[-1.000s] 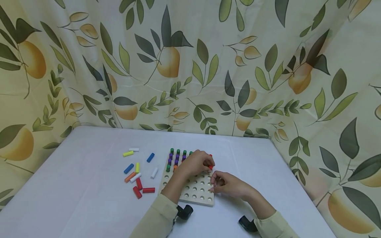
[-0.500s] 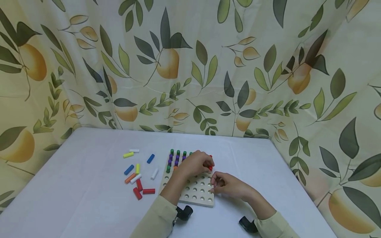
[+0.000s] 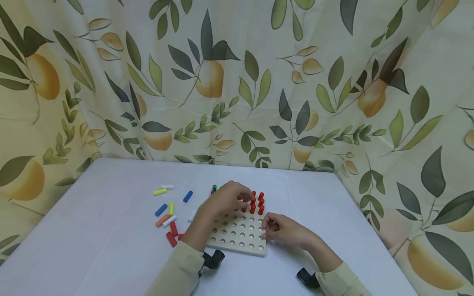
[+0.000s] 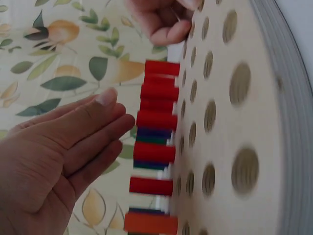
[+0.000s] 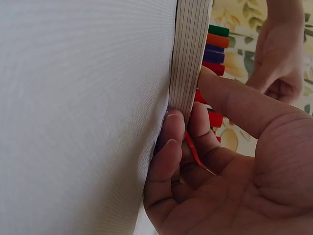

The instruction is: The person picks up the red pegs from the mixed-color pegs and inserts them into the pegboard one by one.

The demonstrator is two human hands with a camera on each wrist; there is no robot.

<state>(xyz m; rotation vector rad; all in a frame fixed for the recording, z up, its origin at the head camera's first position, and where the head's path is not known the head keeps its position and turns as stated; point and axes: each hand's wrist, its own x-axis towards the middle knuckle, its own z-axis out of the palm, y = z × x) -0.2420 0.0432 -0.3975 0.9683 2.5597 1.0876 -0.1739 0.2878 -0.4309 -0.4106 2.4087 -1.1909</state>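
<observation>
A light wooden pegboard [image 3: 237,246] lies on the table, its near rows of holes bare. Red pegs [image 3: 261,201] stand upright in its far right part, and a green peg [image 3: 214,187] shows at the far left. My left hand [image 3: 227,198] hovers over the standing pegs and hides several of them. In the left wrist view its fingers [image 4: 93,122] are nearly straight beside the red pegs, with nothing visible in them. My right hand [image 3: 285,231] holds the board's right edge; the right wrist view shows the thumb on top and fingertips [image 5: 171,152] against the side.
Loose pegs lie left of the board, among them a blue one [image 3: 188,196], a yellow one [image 3: 160,191], an orange one [image 3: 162,220] and a red one [image 3: 171,239]. A white cloth [image 3: 92,230] covers the table, and a patterned curtain [image 3: 237,123] hangs behind.
My left hand has moved left and slightly up from the red pegs at the right, uncovering them, and now covers more of the left pegs. The right hand stays at the board's edge.
</observation>
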